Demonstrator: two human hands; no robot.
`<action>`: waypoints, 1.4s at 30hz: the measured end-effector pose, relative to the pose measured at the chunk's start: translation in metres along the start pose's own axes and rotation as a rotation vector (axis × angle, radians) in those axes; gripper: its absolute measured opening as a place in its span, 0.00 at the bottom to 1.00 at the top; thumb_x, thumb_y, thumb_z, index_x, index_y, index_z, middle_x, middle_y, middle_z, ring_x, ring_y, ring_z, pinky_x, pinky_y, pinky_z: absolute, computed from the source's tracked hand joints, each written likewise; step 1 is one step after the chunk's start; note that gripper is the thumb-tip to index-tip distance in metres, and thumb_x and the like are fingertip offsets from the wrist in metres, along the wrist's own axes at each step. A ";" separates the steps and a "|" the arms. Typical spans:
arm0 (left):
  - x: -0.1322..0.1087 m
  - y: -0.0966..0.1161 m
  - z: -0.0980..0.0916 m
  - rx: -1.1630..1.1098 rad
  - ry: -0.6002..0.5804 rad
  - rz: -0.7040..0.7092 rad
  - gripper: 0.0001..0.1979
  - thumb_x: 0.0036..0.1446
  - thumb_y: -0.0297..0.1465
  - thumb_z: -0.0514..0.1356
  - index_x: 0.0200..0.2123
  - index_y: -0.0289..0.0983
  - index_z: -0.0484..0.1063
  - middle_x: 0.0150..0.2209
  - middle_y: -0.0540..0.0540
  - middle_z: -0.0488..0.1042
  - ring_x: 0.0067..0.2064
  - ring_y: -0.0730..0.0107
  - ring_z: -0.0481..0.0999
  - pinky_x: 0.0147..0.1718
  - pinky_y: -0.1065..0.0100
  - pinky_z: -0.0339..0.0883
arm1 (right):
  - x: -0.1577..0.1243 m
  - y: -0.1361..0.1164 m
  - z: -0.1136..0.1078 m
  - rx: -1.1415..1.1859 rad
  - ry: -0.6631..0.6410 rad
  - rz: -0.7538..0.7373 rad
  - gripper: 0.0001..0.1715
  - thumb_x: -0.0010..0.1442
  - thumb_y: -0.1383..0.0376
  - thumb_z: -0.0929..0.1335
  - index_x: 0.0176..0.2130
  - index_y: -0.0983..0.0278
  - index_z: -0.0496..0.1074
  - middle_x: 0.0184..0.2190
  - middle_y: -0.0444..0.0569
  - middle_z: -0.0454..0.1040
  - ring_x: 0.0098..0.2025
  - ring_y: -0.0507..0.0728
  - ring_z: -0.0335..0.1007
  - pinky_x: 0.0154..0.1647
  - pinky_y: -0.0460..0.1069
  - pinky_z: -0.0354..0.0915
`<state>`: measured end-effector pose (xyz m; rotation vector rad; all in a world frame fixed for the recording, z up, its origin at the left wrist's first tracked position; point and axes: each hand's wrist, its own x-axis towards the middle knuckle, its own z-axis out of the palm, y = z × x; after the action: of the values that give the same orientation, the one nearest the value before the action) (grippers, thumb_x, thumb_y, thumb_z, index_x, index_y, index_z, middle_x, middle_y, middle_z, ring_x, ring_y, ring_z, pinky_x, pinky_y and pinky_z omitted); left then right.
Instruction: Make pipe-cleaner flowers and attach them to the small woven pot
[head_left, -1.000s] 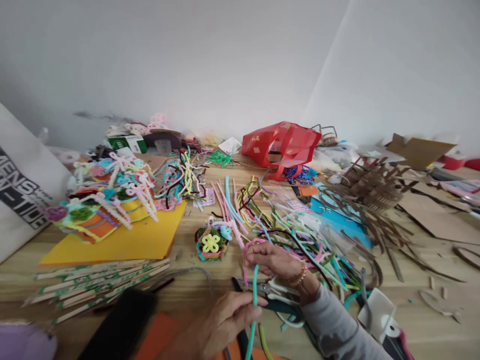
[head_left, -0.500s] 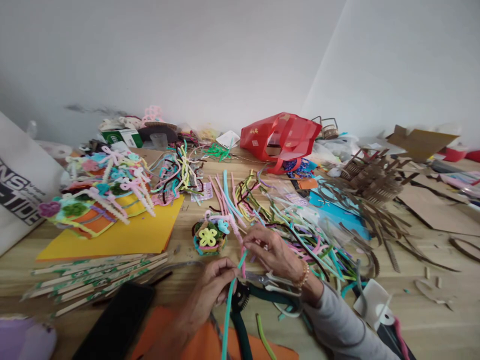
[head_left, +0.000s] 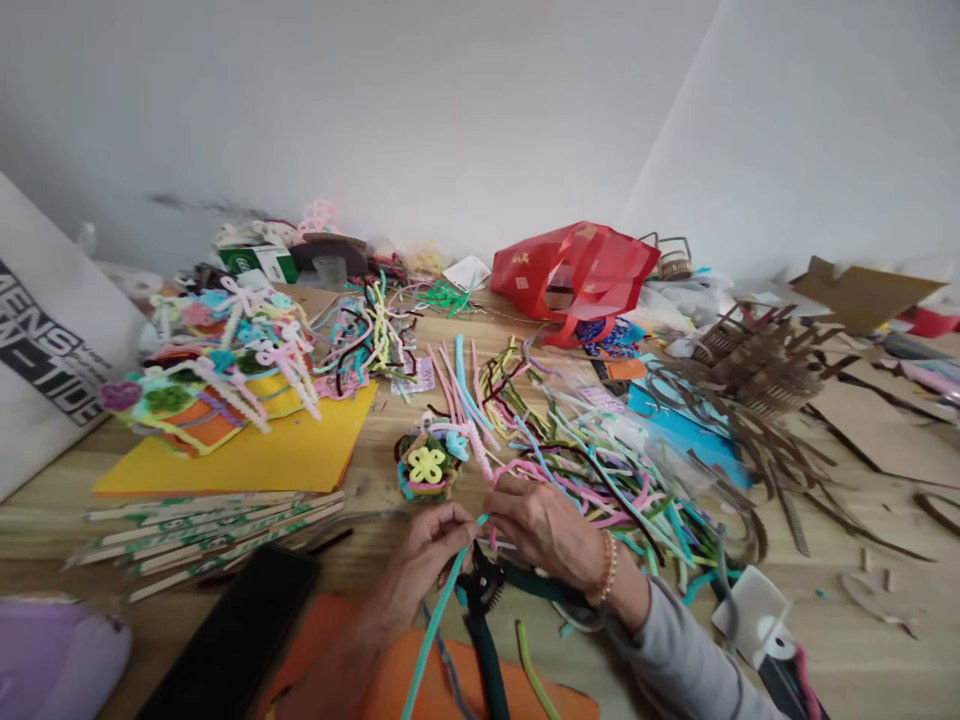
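Observation:
My left hand (head_left: 427, 555) pinches a teal pipe cleaner (head_left: 441, 605), which slants down to the lower left past the table edge. Close beside it, my right hand (head_left: 540, 532) has its fingers curled on a pink pipe cleaner (head_left: 480, 462), which seems to run up to a small knotted pipe-cleaner flower (head_left: 426, 466). The two hands nearly touch. Just below them lie dark green-handled pliers (head_left: 480, 620), and a heap of loose multicoloured pipe cleaners (head_left: 607, 490) spreads beyond my right hand.
A black phone (head_left: 232, 635) and orange paper (head_left: 420, 680) lie at the near edge. Striped wooden sticks (head_left: 210, 535) and a yellow card (head_left: 240, 460) bearing pipe-cleaner crafts are to the left. Cardboard strips (head_left: 757, 400) and a red bag (head_left: 574, 275) are further back.
My left hand has risen from the bottom of the view to beside my right hand. The teal pipe cleaner now slants further left, and the pliers have come into sight beneath my hands.

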<state>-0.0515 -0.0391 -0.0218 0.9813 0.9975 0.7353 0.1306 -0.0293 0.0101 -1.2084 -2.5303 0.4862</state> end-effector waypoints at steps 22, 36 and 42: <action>-0.006 -0.022 -0.005 1.083 0.217 0.625 0.08 0.61 0.26 0.52 0.32 0.39 0.69 0.30 0.46 0.74 0.32 0.64 0.75 0.32 0.68 0.62 | 0.007 0.014 0.035 1.373 0.077 0.488 0.17 0.46 0.59 0.77 0.31 0.69 0.74 0.22 0.48 0.77 0.23 0.52 0.74 0.25 0.45 0.70; -0.007 -0.017 -0.001 1.114 0.312 0.679 0.10 0.62 0.30 0.52 0.29 0.39 0.69 0.28 0.47 0.71 0.30 0.67 0.72 0.31 0.69 0.60 | 0.010 0.017 0.044 1.382 0.121 0.439 0.17 0.48 0.59 0.76 0.29 0.67 0.71 0.17 0.40 0.72 0.14 0.46 0.65 0.14 0.39 0.54; -0.010 -0.007 0.004 0.618 0.254 0.478 0.12 0.59 0.36 0.55 0.24 0.38 0.67 0.21 0.53 0.64 0.25 0.72 0.64 0.26 0.71 0.55 | 0.011 0.015 0.046 1.406 0.151 0.336 0.16 0.49 0.59 0.75 0.30 0.67 0.69 0.17 0.40 0.71 0.16 0.48 0.66 0.16 0.41 0.58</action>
<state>-0.0512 -0.0517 -0.0243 1.7338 1.2634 0.9864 0.1158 -0.0193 -0.0365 -0.9198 -1.1903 1.7219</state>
